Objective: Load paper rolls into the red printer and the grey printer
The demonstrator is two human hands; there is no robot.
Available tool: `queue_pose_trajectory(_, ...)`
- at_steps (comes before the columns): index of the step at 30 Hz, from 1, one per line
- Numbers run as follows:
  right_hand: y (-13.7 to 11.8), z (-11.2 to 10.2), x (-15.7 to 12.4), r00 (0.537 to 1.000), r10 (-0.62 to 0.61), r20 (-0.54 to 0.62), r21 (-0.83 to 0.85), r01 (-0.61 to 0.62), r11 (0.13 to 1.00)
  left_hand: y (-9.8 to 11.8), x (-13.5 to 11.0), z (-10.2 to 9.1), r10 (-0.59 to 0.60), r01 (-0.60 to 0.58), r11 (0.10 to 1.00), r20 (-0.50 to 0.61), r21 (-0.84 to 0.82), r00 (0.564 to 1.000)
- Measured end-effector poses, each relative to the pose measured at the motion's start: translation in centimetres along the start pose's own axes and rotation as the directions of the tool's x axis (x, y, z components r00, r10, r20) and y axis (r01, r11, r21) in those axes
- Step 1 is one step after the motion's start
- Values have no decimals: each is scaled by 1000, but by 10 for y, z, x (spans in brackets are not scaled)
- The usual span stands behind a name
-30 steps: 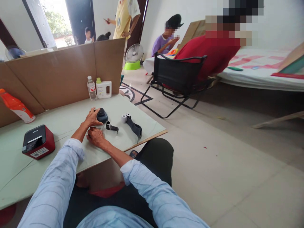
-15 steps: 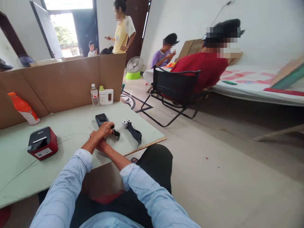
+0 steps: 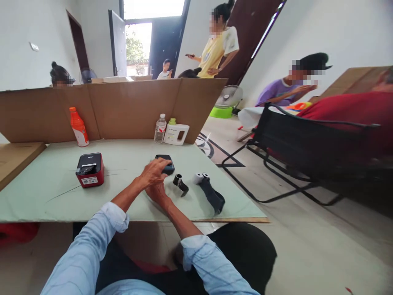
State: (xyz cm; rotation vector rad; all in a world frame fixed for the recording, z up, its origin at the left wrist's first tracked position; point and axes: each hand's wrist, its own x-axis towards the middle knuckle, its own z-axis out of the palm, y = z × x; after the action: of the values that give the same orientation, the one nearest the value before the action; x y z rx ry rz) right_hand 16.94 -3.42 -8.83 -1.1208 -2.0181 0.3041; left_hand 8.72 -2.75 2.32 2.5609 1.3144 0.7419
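Observation:
My left hand (image 3: 155, 170) reaches across a dark handheld device (image 3: 167, 168), its fingers stretched out over the device's near side. Just below it, my right hand (image 3: 157, 191) lies close against the left, with most of its fingers hidden. What the right fingers hold, if anything, does not show. Right of the hands lies a small black roll with a curled loose end (image 3: 180, 185). Farther right is a dark strap-like piece (image 3: 211, 196), with two small white rolls (image 3: 199, 178) at its upper end.
On the pale green table (image 3: 123, 205) stand a red and black box-shaped machine (image 3: 90, 170), an orange bottle (image 3: 79, 127), a clear water bottle (image 3: 160, 129) and a white jug (image 3: 176, 134). Behind them rises a cardboard partition (image 3: 132, 108). A black folding chair (image 3: 301, 139) and several people are beyond.
My view has swung left, so the table things sit farther right. My left hand has come away from the black roll, which now lies apart from both hands.

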Motion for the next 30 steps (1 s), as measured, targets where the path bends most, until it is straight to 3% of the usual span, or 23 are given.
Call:
queue_pose_trajectory(2,3,0,-2,996,43,83,-66,-38,997,-13,-33,-45,-59,67,997,-186,35,981)
queue_pose_trajectory(4,3,-2,-1,985,107,139,-133,-88,987,-36,-75,-95,-178,222,973,-408,63,895)
queue_pose_trajectory(6,-4,0,5,973,131,190,-122,-109,987,-67,-120,-139,-315,408,913,-606,18,731)
queue_pose_trajectory(8,-16,7,15,964,110,241,-57,-100,993,-97,-162,-169,-479,560,817,-702,-137,527)
queue_pose_trajectory(10,-36,21,27,953,56,299,32,-69,997,-120,-196,-180,-695,641,669,-621,-375,361)
queue_pose_trajectory(11,-48,30,34,939,15,342,126,-62,990,-127,-209,-179,-789,643,585,-529,-495,312)
queue_pose_trajectory(12,-61,40,42,923,-21,385,222,-70,972,-131,-219,-175,-849,629,520,-429,-578,307)
queue_pose_trajectory(13,-75,50,48,910,-49,412,295,-83,952,-133,-226,-170,-878,608,478,-342,-634,334)
queue_pose_trajectory(15,-102,69,60,899,-88,430,392,-97,915,-132,-232,-157,-863,542,480,-257,-690,436)
queue_pose_trajectory(17,-126,82,69,890,-162,426,499,-82,863,-128,-233,-146,-822,480,526,-275,-702,498)
queue_pose_trajectory(21,-151,86,66,910,-242,336,634,-28,773,-118,-225,-139,-798,457,572,-332,-682,503)
queue_pose_trajectory(23,-148,77,57,940,-197,279,628,-23,778,-109,-218,-136,-769,450,604,-333,-658,546)
queue_pose_trajectory(25,-137,62,46,967,-143,209,595,-9,804,-97,-207,-129,-715,406,645,-325,-647,619)
queue_pose_trajectory(28,-108,33,29,991,-60,120,533,-14,846,-73,-185,-109,-616,300,685,-308,-664,725)
queue_pose_trajectory(30,-88,13,16,996,-8,92,503,-40,863,-58,-170,-91,-569,253,687,-287,-681,770)
